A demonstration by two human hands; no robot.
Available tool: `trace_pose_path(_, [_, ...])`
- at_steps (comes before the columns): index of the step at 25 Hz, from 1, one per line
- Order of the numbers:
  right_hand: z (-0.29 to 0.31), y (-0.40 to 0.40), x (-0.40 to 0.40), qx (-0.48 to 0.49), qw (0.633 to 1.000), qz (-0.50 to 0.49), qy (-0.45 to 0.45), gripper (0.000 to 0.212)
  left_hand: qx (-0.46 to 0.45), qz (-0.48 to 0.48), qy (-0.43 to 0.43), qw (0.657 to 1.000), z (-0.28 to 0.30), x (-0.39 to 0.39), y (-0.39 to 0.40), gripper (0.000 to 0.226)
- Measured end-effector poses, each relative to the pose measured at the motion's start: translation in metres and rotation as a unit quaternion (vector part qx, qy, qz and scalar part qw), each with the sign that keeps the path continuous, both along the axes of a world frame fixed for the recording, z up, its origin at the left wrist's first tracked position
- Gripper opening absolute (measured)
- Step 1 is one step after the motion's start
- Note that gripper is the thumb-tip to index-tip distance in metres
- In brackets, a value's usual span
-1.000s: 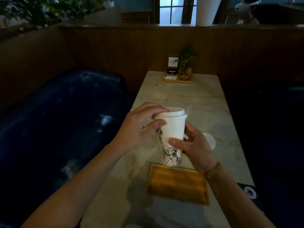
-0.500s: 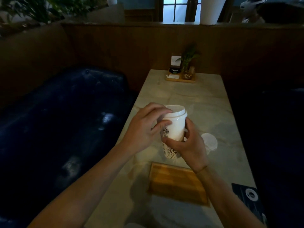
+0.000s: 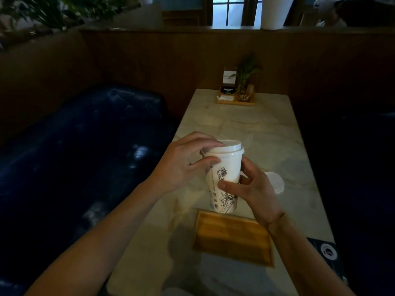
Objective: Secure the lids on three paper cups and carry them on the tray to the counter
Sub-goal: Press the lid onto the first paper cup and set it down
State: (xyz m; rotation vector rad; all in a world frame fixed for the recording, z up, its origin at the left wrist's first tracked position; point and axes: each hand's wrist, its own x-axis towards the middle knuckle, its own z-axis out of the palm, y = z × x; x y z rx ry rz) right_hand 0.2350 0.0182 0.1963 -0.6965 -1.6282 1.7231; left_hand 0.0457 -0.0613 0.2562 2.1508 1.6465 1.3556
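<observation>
- A white paper cup [image 3: 227, 178] printed with a Statue of Liberty drawing is held upright above the marble table [image 3: 245, 129], just beyond the far edge of the wooden tray [image 3: 234, 240].
- A white lid [image 3: 226, 148] sits on the cup's rim.
- The left hand [image 3: 186, 165] closes its grip on the lid, fingers over the top and thumb at the rim's side.
- The right hand [image 3: 254, 189] wraps the cup's lower body, thumb across the print.
- A second white lid [image 3: 275, 182] lies flat on the table, right of the cup.
- At the table's far end, a small wooden stand [image 3: 236, 100] carries a potted plant [image 3: 245, 82] and a card [image 3: 229, 77].
- Dark blue leather seating [image 3: 85, 150] runs along the left; a wood-panelled wall [image 3: 149, 60] backs the dim booth, a window [image 3: 226, 11] beyond.
</observation>
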Motion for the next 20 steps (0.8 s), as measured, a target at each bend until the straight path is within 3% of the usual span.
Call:
trace_pose_path(7, [0.003, 0.004, 0.006, -0.049, 0.996, 0.078, 0.006, 0.070, 0.034, 0.008, 0.042, 0.998, -0.001, -0.003, -0.006, 0.031])
trace_pose_path(14, [0.006, -0.008, -0.013, 0.100, 0.985, -0.041, -0.131, 0.076, 0.103, 0.067, 0.119, 0.985, -0.016, 0.003, 0.007, 0.029])
trace_pose_path(20, [0.005, -0.004, -0.008, 0.075, 0.990, -0.044, -0.114, 0.086, 0.102, 0.035, 0.078, 0.991, -0.016, 0.000, 0.010, 0.029])
